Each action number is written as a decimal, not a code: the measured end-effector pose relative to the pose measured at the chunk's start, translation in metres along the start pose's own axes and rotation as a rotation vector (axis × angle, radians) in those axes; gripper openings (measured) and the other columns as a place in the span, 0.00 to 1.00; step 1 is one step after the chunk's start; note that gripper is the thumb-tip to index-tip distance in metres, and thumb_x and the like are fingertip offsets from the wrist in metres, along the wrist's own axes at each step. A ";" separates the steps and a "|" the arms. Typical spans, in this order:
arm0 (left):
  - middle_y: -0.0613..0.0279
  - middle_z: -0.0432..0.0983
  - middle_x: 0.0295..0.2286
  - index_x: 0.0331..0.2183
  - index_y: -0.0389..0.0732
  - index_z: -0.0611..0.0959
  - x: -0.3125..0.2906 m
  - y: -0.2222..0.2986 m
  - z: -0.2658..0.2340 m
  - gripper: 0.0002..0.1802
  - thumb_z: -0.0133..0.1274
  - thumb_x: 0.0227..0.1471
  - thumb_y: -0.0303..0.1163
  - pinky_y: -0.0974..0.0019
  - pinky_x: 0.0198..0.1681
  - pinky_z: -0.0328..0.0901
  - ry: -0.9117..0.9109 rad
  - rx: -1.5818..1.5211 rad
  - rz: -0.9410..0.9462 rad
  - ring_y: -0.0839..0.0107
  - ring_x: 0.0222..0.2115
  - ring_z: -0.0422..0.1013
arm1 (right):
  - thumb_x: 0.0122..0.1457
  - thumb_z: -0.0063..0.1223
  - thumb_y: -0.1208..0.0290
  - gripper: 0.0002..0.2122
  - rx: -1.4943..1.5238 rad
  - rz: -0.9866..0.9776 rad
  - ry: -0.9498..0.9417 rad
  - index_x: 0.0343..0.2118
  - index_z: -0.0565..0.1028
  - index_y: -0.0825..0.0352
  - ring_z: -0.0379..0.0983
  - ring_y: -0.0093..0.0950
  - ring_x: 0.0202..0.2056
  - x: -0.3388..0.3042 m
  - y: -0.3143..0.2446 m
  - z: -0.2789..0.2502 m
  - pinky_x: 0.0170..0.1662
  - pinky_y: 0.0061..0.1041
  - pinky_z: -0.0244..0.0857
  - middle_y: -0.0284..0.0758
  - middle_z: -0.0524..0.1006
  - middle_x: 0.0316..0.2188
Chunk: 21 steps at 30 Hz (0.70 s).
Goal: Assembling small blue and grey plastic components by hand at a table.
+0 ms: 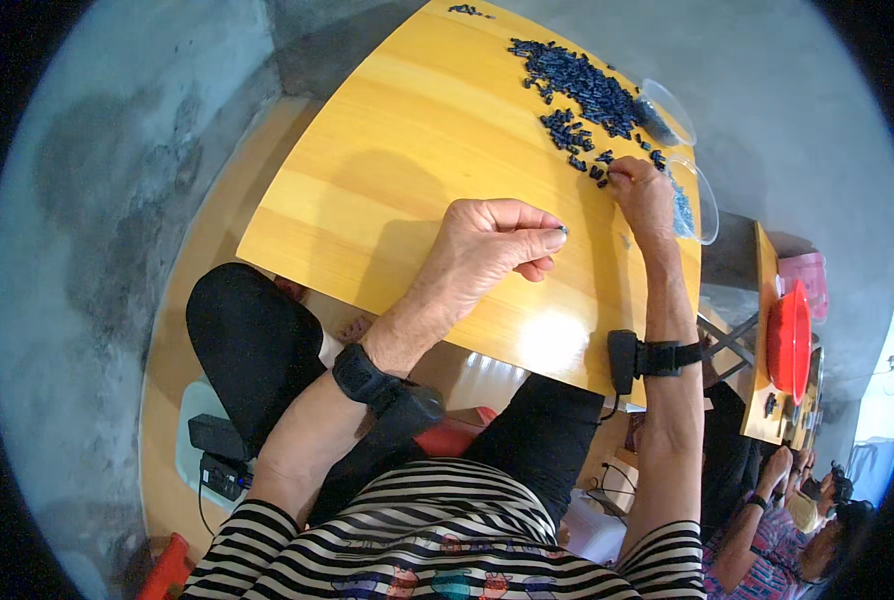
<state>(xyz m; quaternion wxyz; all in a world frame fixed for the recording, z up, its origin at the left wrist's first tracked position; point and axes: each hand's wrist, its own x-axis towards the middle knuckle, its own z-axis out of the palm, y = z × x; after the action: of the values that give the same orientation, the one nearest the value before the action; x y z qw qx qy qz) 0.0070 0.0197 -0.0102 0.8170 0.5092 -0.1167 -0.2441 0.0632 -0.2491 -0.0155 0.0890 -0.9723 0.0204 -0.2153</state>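
My left hand (482, 240) is over the middle of the yellow wooden table (367, 220), thumb and forefinger pinched on a small dark piece (564, 229). Only the tip of that piece shows. Farther right, my right hand (643, 195) has its fingers closed beside several loose dark cylinder-like pieces (597, 174). What its fingertips hold, if anything, is hidden. Beyond it lies a large heap of the same dark blue-black pieces (587, 88). A clear round tub (708, 200) with small light-blue bits stands just right of this hand.
Another clear tub (679, 110) lies tipped by the heap, dark contents inside. A few dark pieces (470, 11) lie at the far edge. To the right, other people sit at a second table (762, 400) holding a red basin (789, 340). A grey wall rises behind.
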 end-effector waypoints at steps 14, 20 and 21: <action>0.60 0.76 0.22 0.31 0.32 0.81 -0.007 0.020 0.003 0.10 0.57 0.46 0.29 0.77 0.26 0.68 -0.040 0.026 0.130 0.77 0.21 0.71 | 0.57 0.45 0.76 0.08 1.300 0.384 -0.189 0.39 0.71 0.70 0.56 0.13 0.21 -0.036 -0.062 -0.074 0.21 0.11 0.49 0.27 0.67 0.29; 0.60 0.76 0.21 0.31 0.32 0.81 -0.021 0.029 0.018 0.10 0.57 0.46 0.28 0.77 0.26 0.67 -0.108 0.077 0.185 0.78 0.20 0.71 | 0.57 0.47 0.73 0.10 1.696 0.271 -0.129 0.40 0.74 0.69 0.62 0.14 0.22 -0.089 -0.115 -0.101 0.23 0.12 0.54 0.30 0.73 0.29; 0.60 0.76 0.21 0.31 0.32 0.81 -0.023 0.030 0.021 0.09 0.57 0.46 0.28 0.77 0.26 0.67 -0.134 0.087 0.210 0.78 0.20 0.71 | 0.56 0.49 0.73 0.10 1.737 0.276 -0.134 0.40 0.74 0.70 0.64 0.15 0.23 -0.095 -0.119 -0.104 0.24 0.14 0.56 0.30 0.74 0.29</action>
<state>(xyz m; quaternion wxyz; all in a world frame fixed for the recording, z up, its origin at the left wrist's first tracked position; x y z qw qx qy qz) -0.0135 0.0266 0.0275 0.8055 0.5117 -0.2344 -0.1855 -0.0662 -0.1413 0.0596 0.8230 -0.5604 -0.0387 -0.0845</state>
